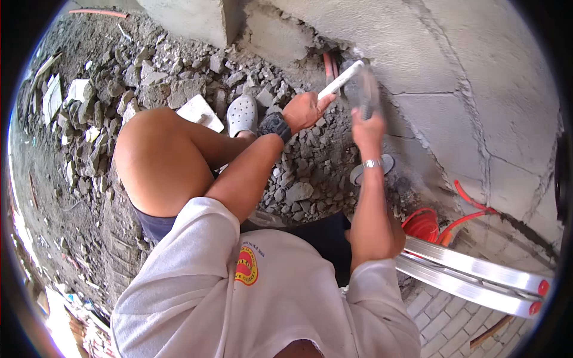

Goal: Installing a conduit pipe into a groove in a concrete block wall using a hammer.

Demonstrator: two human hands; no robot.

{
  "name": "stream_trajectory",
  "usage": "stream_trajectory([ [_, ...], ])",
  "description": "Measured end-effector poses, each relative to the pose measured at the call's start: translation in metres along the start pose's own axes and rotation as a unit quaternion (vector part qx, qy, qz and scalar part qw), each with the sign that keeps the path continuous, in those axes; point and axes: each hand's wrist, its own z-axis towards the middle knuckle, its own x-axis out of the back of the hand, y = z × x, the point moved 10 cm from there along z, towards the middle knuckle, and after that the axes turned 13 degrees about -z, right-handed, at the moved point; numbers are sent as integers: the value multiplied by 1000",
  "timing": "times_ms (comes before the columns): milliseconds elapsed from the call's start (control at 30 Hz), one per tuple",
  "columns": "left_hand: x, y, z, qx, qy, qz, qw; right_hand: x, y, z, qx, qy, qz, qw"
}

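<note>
A worker crouching over rubble (pixel 158 83) has the left hand (pixel 301 111) wrapped around a white bar (pixel 341 79), its fingers closed on the lower end. The bar's long axis slants from those fingers up and to the right, toward a broken patch of grey wall (pixel 412 42). Whether its far end touches the wall cannot be told.

The right hand (pixel 368 131), below and to the right of that far end, grips what appears to be a hammer (pixel 367 111) pointing upward from the fist, its upper part smeared by motion blur. The bar's upper end lies just beside that blur, above the right fingers, but the left hand is the one holding it. Contact between the two tools cannot be made out.

Orange pipes (pixel 327 65) show in the wall's gap, above and to the right of the left fingers.

Writing appears on the worker's pale shirt (pixel 286 310), well below both sets of fingers: small dark lettering beside a rounded red-and-yellow badge (pixel 245 266). No lettering can be made out on the bar or the hammer.
</note>
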Motion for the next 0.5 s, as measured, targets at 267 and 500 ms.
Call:
stream_trajectory([
  [267,9,-14,-4,-14,28,7,999,119,-57,-56,102,137,180,969],
  [500,-6,3,-4,-9,0,13,1000,53,-14,-26,91,178,-33,979],
])
